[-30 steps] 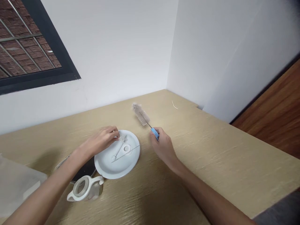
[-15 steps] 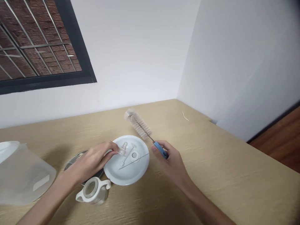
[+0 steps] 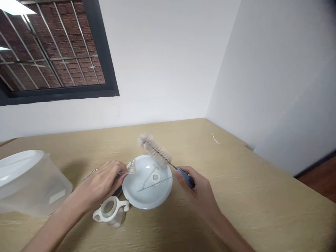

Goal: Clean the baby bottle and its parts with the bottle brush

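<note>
My left hand (image 3: pixel 109 180) pinches a clear bottle nipple (image 3: pixel 132 167) by its base, over the left rim of a white plate (image 3: pixel 147 201). In my right hand (image 3: pixel 196 185) is a bottle brush (image 3: pixel 157 152), held by its blue handle, with its pale bristles pointing up and left beyond the plate. On the plate lie a white ring-shaped part (image 3: pixel 156 177), a thin straw-like piece with a small end (image 3: pixel 145 182) and a thin rod (image 3: pixel 154 184). A clear bottle with a white two-handled collar (image 3: pixel 111 211) stands below my left hand.
A large translucent container with a white lid (image 3: pixel 36 189) stands at the left. A dark round item (image 3: pixel 118 191) is mostly hidden under my left hand. One thin pale strip (image 3: pixel 215 139) lies near the back right of the wooden table (image 3: pixel 252 203). Walls close off the back and right.
My left hand has drawn the nipple slightly left, from above the plate's inside to its rim. The brush has dipped a little toward the plate. The view has shifted left.
</note>
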Tool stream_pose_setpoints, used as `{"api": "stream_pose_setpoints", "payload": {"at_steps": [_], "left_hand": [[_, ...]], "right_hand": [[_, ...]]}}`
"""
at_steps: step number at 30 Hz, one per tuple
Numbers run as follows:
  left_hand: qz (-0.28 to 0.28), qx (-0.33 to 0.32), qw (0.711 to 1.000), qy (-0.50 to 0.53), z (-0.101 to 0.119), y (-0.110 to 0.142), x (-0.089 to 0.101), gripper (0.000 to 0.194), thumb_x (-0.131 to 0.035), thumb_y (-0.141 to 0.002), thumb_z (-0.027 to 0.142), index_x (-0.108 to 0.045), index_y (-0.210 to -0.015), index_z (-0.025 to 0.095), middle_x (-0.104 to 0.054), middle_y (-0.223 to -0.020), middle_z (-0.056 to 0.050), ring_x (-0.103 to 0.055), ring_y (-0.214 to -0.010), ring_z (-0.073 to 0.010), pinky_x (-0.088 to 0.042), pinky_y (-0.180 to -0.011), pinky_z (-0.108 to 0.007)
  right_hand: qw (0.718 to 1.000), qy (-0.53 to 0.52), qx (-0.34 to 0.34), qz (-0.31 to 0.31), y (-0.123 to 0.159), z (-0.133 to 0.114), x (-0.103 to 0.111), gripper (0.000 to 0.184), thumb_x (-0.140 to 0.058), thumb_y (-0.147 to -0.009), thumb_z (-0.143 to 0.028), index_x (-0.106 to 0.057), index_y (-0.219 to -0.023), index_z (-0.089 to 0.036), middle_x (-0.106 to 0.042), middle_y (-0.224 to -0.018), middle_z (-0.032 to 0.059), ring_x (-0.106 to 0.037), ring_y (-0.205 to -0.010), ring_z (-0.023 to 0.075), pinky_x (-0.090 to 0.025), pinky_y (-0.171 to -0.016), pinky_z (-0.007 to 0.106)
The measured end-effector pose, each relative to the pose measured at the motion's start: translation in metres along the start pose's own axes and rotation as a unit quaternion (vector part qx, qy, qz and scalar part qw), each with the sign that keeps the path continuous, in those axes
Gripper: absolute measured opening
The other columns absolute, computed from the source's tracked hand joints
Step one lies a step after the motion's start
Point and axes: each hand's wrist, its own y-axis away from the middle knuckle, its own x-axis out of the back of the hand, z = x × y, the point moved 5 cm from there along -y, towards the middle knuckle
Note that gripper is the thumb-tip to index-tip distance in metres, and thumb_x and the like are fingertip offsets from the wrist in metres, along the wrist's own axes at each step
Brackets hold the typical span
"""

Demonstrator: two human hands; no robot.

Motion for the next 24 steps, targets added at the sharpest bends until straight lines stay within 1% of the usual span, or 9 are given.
{"api": "stream_pose_setpoints", "payload": {"at_steps": [3, 8, 14, 20, 24], "left_hand": [[0.004, 0.005, 1.000, -0.015, -0.003, 0.007, 0.004, 0.019, -0.042, -0.107, 0.034, -0.057, -0.105, 0.023, -0.074, -0.097, -0.005, -0.070, -0.086, -0.0207, -0.057, -0.079, -0.036], [0.021, 0.011, 0.999, -0.041, -0.009, 0.020, 0.003, 0.014, -0.043, -0.107, 0.030, -0.054, -0.106, 0.024, -0.073, -0.098, -0.005, -0.070, -0.089, -0.0216, -0.056, -0.080, -0.036], [0.042, 0.001, 0.997, -0.060, -0.014, 0.028, 0.000, 0.009, -0.044, -0.107, 0.025, -0.052, -0.109, 0.023, -0.072, -0.099, -0.005, -0.070, -0.090, -0.0216, -0.056, -0.081, -0.036], [0.063, 0.012, 0.995, -0.079, -0.020, 0.031, 0.000, 0.012, -0.040, -0.107, 0.026, -0.052, -0.106, 0.023, -0.073, -0.098, -0.004, -0.072, -0.087, -0.0204, -0.057, -0.079, -0.034], [0.079, 0.023, 0.993, -0.080, -0.019, 0.033, 0.002, 0.012, -0.039, -0.107, 0.026, -0.051, -0.105, 0.024, -0.074, -0.097, -0.003, -0.074, -0.082, -0.0180, -0.058, -0.076, -0.031]], "right_hand": [[0.999, 0.019, 0.035, -0.012, 0.002, -0.007, -0.002, 0.037, -0.052, -0.098, -0.053, -0.072, -0.094, -0.022, -0.072, -0.077, 0.0020, -0.061, -0.063, 0.0173, -0.049, -0.056, 0.028], [0.996, 0.034, 0.076, -0.022, 0.005, -0.010, -0.004, 0.033, -0.052, -0.098, -0.050, -0.071, -0.099, -0.023, -0.075, -0.086, 0.0039, -0.067, -0.068, 0.0188, -0.052, -0.059, 0.030], [0.991, 0.044, 0.120, -0.034, 0.008, -0.015, -0.006, 0.024, -0.054, -0.100, -0.043, -0.069, -0.100, -0.024, -0.072, -0.079, 0.0006, -0.059, -0.057, 0.0148, -0.047, -0.052, 0.028], [0.988, 0.044, 0.144, -0.044, 0.011, -0.015, -0.011, 0.020, -0.055, -0.100, -0.038, -0.068, -0.102, -0.024, -0.070, -0.075, -0.0012, -0.057, -0.054, 0.0135, -0.045, -0.049, 0.026], [0.984, 0.051, 0.163, -0.052, 0.014, -0.016, -0.015, 0.019, -0.055, -0.100, -0.036, -0.068, -0.103, -0.023, -0.070, -0.075, -0.0003, -0.055, -0.052, 0.0128, -0.043, -0.046, 0.025]]}}
